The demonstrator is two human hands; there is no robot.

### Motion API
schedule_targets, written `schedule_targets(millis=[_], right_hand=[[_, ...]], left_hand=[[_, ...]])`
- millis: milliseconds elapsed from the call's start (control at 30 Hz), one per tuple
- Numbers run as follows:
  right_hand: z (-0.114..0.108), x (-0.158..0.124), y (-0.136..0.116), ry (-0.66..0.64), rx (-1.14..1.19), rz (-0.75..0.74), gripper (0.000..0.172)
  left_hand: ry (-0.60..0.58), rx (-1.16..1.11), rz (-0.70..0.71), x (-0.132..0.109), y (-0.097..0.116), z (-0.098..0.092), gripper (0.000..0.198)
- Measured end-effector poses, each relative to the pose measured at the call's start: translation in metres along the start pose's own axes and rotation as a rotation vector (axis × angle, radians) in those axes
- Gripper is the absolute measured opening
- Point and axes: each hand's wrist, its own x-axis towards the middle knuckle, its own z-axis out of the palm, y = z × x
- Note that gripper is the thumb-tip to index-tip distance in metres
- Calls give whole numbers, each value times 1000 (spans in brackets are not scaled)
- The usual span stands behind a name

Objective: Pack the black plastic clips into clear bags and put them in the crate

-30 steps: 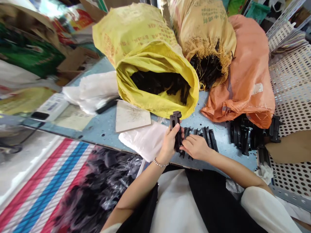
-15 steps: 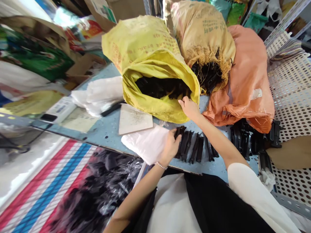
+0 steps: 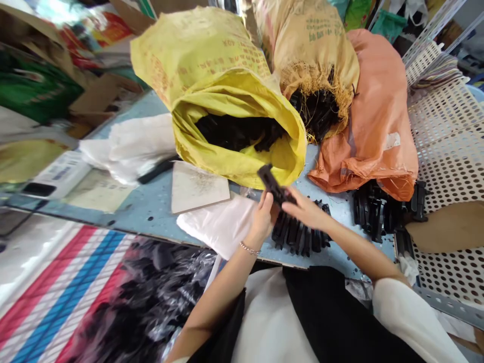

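Between my two hands, over the near part of the bench, is a black plastic part (image 3: pixel 269 180), long and narrow with a slot in it. My left hand (image 3: pixel 263 218) is closed around its lower end. From the right, my right hand (image 3: pixel 305 207) grips the same end with thumb and fingers. Right below lies a row of similar black parts (image 3: pixel 298 234), side by side. Behind my hands, the open mouth of a yellow woven sack (image 3: pixel 242 174) shows more dark parts inside. White plastic bags (image 3: pixel 217 222) lie flat left of my left hand.
A tan sack (image 3: pixel 313 45) and an orange sack (image 3: pixel 381 111) stand at the back right, with more black parts (image 3: pixel 372 212) below. A pale square tile (image 3: pixel 198 189) lies on the blue bench (image 3: pixel 139 209). Below left, a striped bag (image 3: pixel 85 282) holds plastic-wrapped dark pieces.
My right hand has left the yellow sack's rim and come down to my left hand. A black plastic part is now raised between both hands. The view has shifted slightly.
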Motion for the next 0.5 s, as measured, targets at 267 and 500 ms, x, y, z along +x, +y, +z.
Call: schedule_targets(millis=[267,500], right_hand=[[-20,-19,13,387,-530,-317,51],[-20,7,3,229,-138,-329,54]], left_hand=[[-161,6,-241,-37,31,30,34],[-194,95,-236,-51,48,26,33]])
